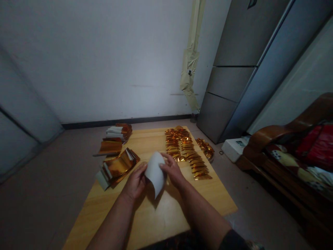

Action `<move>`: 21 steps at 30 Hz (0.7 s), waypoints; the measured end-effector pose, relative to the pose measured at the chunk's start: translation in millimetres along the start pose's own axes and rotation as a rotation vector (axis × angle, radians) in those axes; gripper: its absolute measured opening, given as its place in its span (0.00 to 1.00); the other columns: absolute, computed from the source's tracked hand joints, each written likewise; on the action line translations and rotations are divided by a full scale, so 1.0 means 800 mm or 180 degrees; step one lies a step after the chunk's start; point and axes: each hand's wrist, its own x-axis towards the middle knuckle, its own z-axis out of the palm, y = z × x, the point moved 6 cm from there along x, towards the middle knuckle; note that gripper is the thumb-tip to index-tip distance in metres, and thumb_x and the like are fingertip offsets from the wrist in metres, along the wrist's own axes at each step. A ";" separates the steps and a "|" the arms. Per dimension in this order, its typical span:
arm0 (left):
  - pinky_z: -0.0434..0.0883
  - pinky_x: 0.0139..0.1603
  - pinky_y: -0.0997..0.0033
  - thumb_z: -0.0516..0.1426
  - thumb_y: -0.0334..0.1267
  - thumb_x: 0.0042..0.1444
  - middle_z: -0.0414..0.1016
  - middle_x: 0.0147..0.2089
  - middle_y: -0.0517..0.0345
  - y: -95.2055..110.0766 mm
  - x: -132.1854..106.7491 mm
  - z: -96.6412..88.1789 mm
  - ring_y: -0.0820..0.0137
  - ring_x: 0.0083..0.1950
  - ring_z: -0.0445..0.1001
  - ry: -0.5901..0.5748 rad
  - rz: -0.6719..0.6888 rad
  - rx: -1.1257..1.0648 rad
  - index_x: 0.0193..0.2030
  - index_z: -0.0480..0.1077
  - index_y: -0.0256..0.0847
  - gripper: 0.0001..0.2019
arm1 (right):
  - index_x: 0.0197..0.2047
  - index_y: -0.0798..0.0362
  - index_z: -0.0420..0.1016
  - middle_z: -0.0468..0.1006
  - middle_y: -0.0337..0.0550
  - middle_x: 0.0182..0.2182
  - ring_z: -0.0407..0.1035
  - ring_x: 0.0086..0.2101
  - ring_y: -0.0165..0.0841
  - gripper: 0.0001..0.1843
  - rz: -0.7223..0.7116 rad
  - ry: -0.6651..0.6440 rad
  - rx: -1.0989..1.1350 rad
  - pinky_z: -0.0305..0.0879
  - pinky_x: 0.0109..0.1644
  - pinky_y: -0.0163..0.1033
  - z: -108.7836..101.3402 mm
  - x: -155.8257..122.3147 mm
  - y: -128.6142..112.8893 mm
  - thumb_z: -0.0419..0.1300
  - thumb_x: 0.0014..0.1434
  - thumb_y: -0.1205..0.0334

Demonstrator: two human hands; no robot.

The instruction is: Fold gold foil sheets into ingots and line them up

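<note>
Between my two hands, above the wooden table (pixel 179 217), a sheet of paper (pixel 155 170) curves with its pale grey side toward me. My left hand (pixel 136 180) pinches its left edge. At the right edge, my right hand (pixel 173 170) grips it with the thumb on the near side. A stack of gold foil paper sheets (pixel 119 166), pale on the back, lies curled beside my left hand. Beyond my right hand, folded gold foil pieces (pixel 194 156) stand in overlapping rows on the table.
More foil sheets (pixel 118 133) lie at the table's far left corner. A container heaped with folded foil (pixel 205 147) sits off the right edge. Behind stand a grey refrigerator (pixel 226 83) and a white box (pixel 232 149). A wooden sofa (pixel 281 146) is at the right.
</note>
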 end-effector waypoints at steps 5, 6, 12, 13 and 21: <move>0.59 0.20 0.77 0.64 0.49 0.39 0.63 0.19 0.68 -0.013 0.025 -0.024 0.76 0.19 0.62 -0.0213 -0.0040 0.0714 0.27 0.63 0.41 0.17 | 0.62 0.49 0.58 0.75 0.35 0.29 0.67 0.25 0.30 0.43 0.0674 0.0212 0.0173 0.62 0.29 0.33 -0.007 -0.016 0.028 0.66 0.41 0.61; 0.58 0.20 0.77 0.63 0.48 0.39 0.63 0.18 0.68 -0.014 0.032 -0.030 0.76 0.19 0.61 -0.0137 0.0038 0.1034 0.26 0.64 0.41 0.16 | 0.60 0.51 0.61 0.73 0.33 0.27 0.65 0.23 0.29 0.41 0.0759 0.0349 -0.0096 0.60 0.27 0.32 -0.015 -0.020 0.034 0.65 0.41 0.63; 0.69 0.35 0.68 0.55 0.38 0.46 0.74 0.28 0.58 -0.009 0.048 -0.030 0.66 0.32 0.73 0.0400 0.1153 0.2754 0.32 0.72 0.41 0.07 | 0.45 0.51 0.75 0.76 0.37 0.30 0.68 0.30 0.31 0.23 0.0357 0.0398 -0.2306 0.60 0.34 0.33 -0.025 -0.035 0.038 0.56 0.44 0.74; 0.71 0.40 0.65 0.54 0.37 0.47 0.76 0.33 0.55 -0.008 0.046 -0.024 0.64 0.37 0.74 0.0412 0.1334 0.2950 0.34 0.73 0.41 0.09 | 0.42 0.51 0.76 0.77 0.39 0.31 0.69 0.32 0.32 0.21 0.0249 0.0347 -0.2652 0.60 0.36 0.33 -0.021 -0.037 0.036 0.55 0.45 0.75; 0.49 0.67 0.41 0.57 0.45 0.54 0.75 0.57 0.49 -0.029 -0.014 0.015 0.54 0.61 0.67 -0.0751 0.1903 0.4252 0.48 0.76 0.47 0.16 | 0.34 0.53 0.75 0.78 0.45 0.33 0.69 0.34 0.33 0.11 0.0289 0.0320 -0.3846 0.56 0.37 0.33 -0.015 -0.035 0.038 0.55 0.50 0.75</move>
